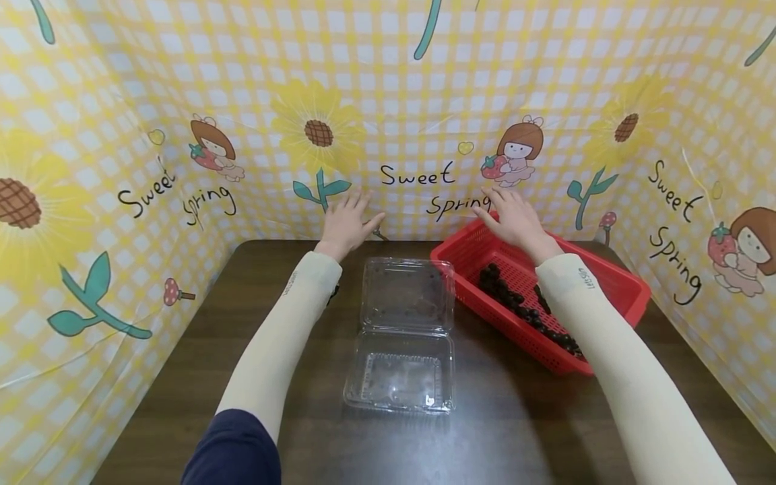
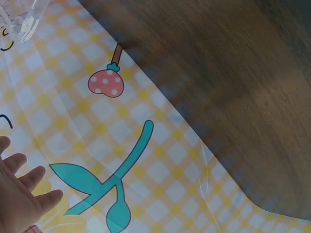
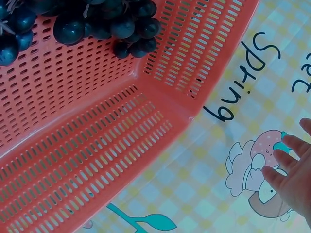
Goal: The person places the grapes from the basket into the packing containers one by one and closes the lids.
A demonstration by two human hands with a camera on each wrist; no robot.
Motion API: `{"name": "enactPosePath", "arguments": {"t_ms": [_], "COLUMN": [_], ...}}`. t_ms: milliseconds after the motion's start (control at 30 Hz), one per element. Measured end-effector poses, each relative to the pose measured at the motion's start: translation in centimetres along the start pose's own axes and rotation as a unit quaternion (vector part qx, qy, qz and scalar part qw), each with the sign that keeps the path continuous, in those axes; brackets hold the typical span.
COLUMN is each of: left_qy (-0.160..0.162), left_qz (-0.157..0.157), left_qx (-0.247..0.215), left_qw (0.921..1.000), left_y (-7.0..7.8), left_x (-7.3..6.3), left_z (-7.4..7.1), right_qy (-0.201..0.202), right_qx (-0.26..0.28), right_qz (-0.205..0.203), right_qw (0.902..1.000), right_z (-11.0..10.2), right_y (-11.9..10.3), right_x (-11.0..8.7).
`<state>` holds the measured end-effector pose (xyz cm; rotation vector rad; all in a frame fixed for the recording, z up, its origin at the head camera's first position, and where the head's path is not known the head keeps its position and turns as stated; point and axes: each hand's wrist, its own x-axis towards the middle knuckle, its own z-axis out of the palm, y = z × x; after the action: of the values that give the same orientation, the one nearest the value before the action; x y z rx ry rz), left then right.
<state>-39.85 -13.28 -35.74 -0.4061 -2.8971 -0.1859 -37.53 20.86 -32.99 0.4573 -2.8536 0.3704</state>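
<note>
in the head view, the left hand (image 1: 348,225) is held out flat past the container, fingers spread and straight, with nothing in its grasp. the right hand (image 1: 512,219) reaches over the far part of the red plastic basket (image 1: 627,300), its fingers also stretched out and gripping nothing. pale arm sleeves (image 1: 267,357) cover both forearms, and a navy sleeve (image 1: 236,451) shows above the left one. a clear plastic clamshell container (image 1: 405,343) lies between the arms on the dark wooden table (image 1: 194,384), its lid half folded back, away from the person. the basket sits slantwise to its right, with bunches of dark grapes (image 1: 521,310) inside, mostly along its near side. behind, a yellow checked cloth (image 1: 394,81) carries sunflowers and "sweet spring" lettering.

in the left wrist view, the left hand is at the lower left, fingers apart and holding nothing, before the printed cloth. a bit of clear plastic shows in the upper left corner.

in the right wrist view, the grapes lie at the top, in the slotted basket. the right hand, at the right edge, has its fingers extended and bare, outside the basket's rim in this view.
</note>
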Motion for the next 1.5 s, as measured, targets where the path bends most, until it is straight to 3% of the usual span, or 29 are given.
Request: {"name": "enactPosePath", "arguments": {"t_ms": [367,600,1000,1500], "left_qy": [0.009,0.021,0.004,-0.012], "left_qz": [0.007,0.005,0.019,0.035], "left_qx": [-0.016,-0.07,-0.089,-0.111], "left_qw": [0.9998,0.9974,0.9959,0.9931], "left_y": [0.0,0.8,1.7,1.7], "left_x": [-0.2,-0.3,-0.4,-0.6], "left_z": [0.2,0.3,0.2,1.1], "right_qy": [0.001,0.003,0.013,0.014], "right_qx": [0.002,0.002,0.015,0.021], "right_qz": [-0.009,-0.016,-0.013,-0.009], "right_qw": [1.0,0.9999,0.9997,0.9996], "right_z": [-0.2,-0.2,-0.7,-1.1], "right_y": [0.7,1.0,1.4,2.0], "right_x": [-0.4,-0.8,-1.6,-2.4]}}
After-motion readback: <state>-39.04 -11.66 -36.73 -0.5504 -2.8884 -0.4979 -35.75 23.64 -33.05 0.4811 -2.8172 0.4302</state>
